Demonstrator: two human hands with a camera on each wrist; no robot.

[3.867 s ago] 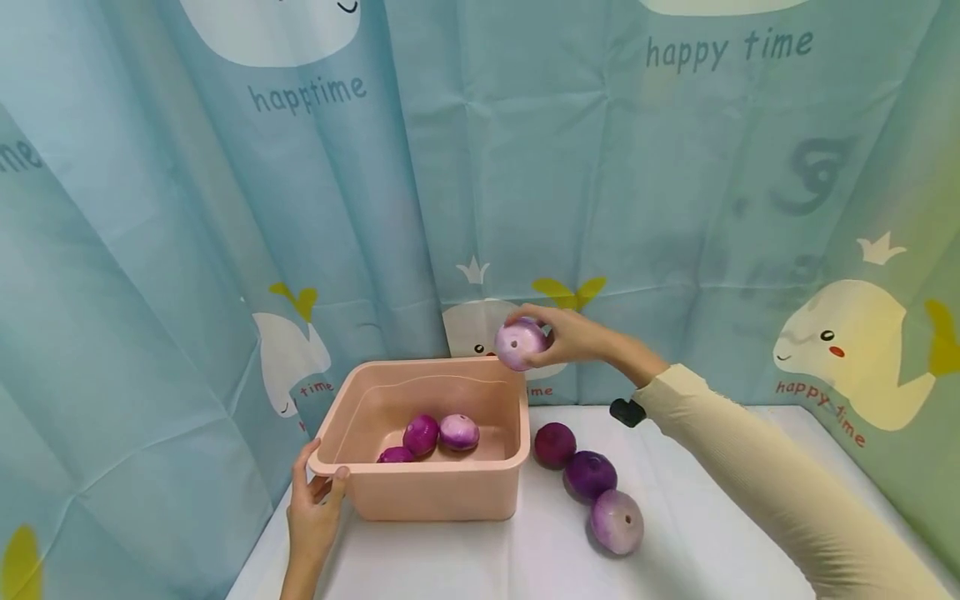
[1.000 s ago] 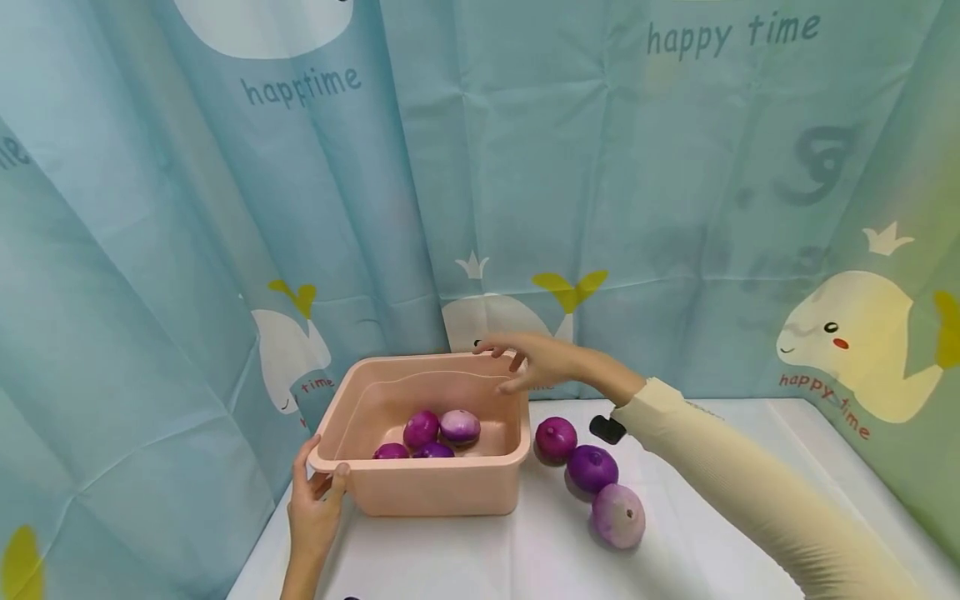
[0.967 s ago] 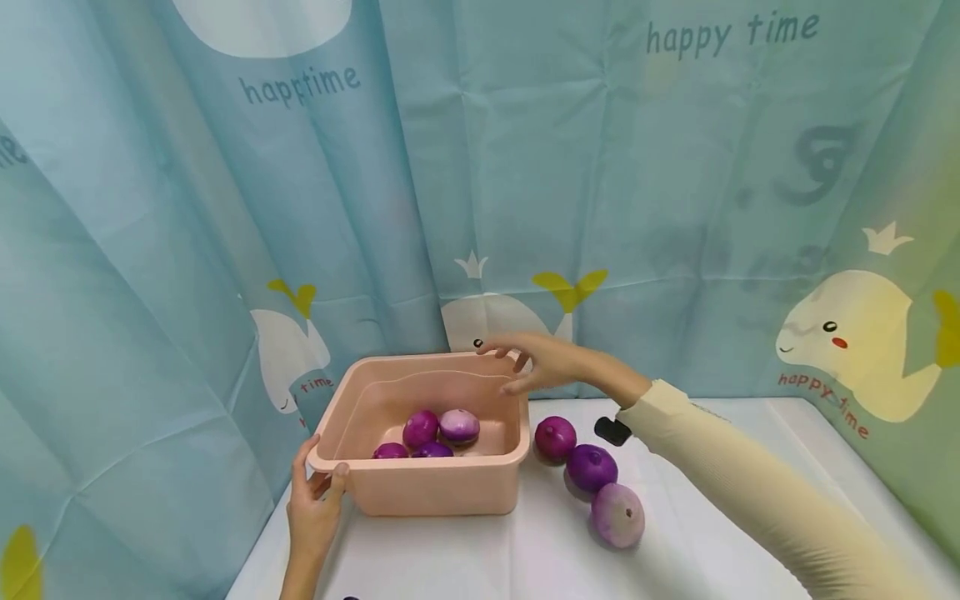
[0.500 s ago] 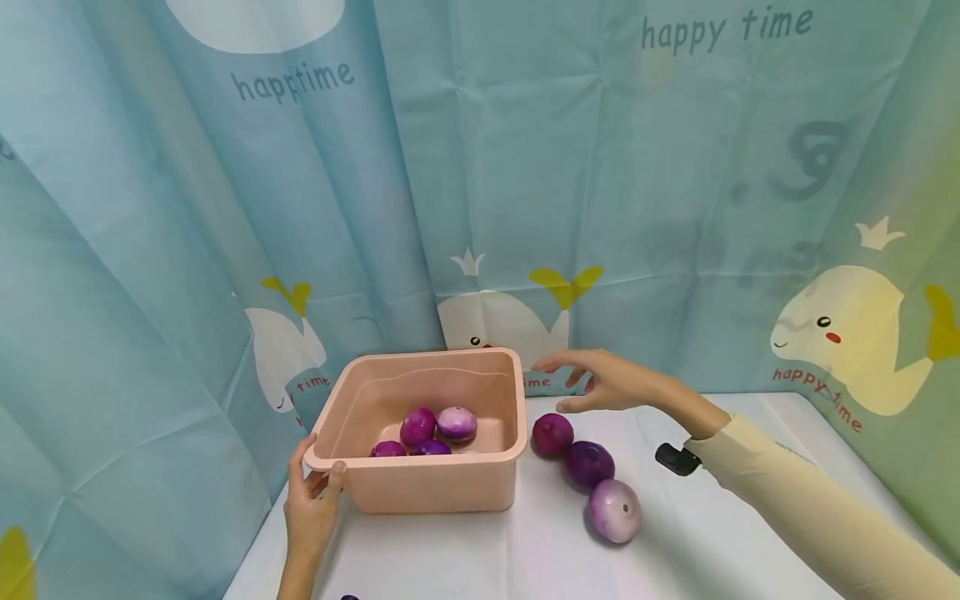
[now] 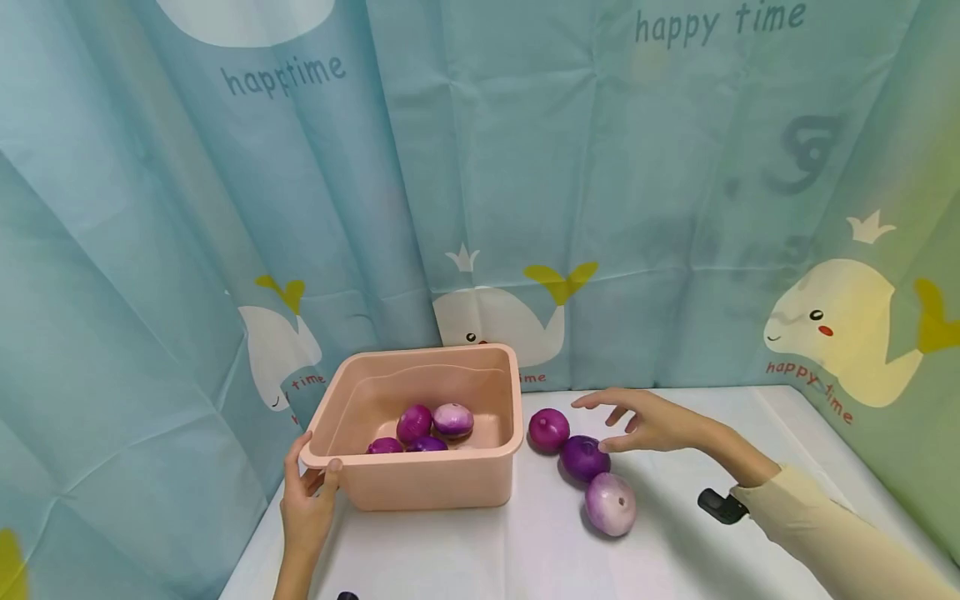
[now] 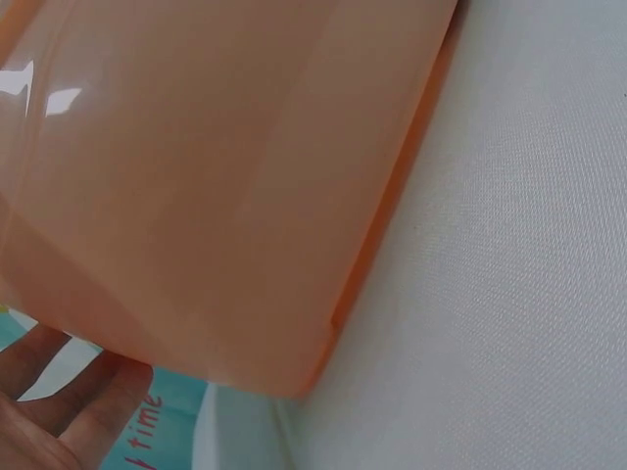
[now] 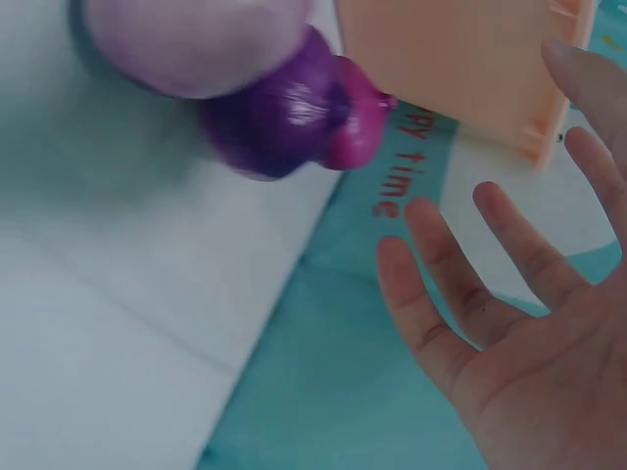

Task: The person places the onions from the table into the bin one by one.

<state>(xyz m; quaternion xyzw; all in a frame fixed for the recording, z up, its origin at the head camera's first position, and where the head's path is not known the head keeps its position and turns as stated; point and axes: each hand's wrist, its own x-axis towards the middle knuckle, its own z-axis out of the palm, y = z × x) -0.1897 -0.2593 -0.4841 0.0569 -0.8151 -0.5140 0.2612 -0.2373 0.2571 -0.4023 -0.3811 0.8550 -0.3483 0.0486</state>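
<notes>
My left hand [image 5: 307, 508] grips the near left corner of a pink plastic bin [image 5: 427, 485], thumb on the front rim and fingers at the side. In the left wrist view, its fingers [image 6: 110, 399] touch the bin's wall. Several red onions lie inside the bin, including a pale-sided one [image 5: 453, 420] and a magenta one [image 5: 415, 423]. Right of the bin, a magenta onion [image 5: 549, 429], a dark purple onion [image 5: 586, 457] and a pale onion [image 5: 611, 504] form a slanting row. My right hand [image 5: 651, 419] hovers beside this row, fingers spread and holding nothing; its thumb overlaps the dark onion's edge.
A white cloth [image 5: 555, 558] covers the table. Blue curtains [image 5: 637, 183] with whale prints hang close behind the bin and along both sides. A black device [image 5: 722, 506] sits at the right wrist.
My right hand, which held a pale onion over the bin, has let it go and moved right and down to the onion row. My left hand keeps its hold on the bin.
</notes>
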